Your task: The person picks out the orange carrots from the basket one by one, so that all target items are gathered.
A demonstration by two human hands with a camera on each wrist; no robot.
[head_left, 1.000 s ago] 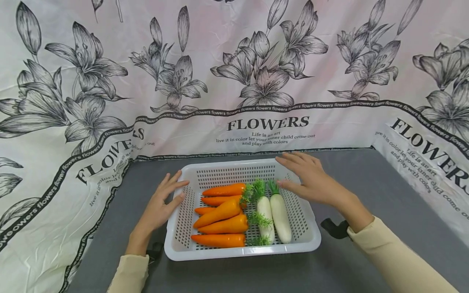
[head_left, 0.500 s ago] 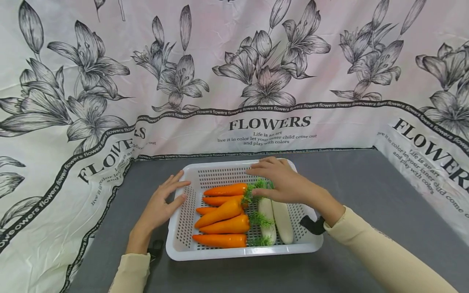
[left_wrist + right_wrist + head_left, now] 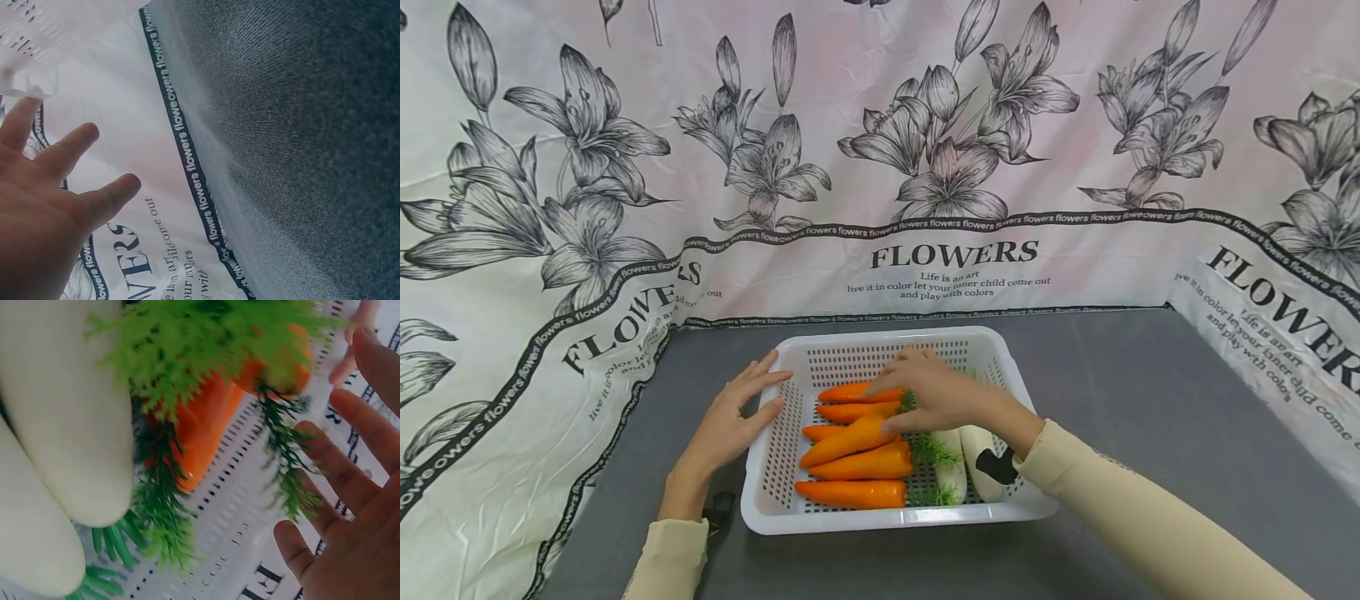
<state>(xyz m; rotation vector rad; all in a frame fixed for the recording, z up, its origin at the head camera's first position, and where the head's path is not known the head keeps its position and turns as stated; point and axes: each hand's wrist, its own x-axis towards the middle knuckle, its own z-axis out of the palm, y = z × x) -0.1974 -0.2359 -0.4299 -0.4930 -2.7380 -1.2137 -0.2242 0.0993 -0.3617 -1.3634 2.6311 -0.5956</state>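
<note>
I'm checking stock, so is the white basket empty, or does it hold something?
It holds something: in the head view, orange carrots and two white radishes lie inside the basket.

Orange carrots (image 3: pixel 865 461) lie beside white radishes (image 3: pixel 973 443) in a basket (image 3: pixel 842 522).

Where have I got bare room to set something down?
The gray tabletop is bare right of the white basket, between the right sleeve and the flower-print cloth. Inside, a narrow strip left of the carrots lies bare. It is crowded where the right hand overhangs carrots and white radishes.
</note>
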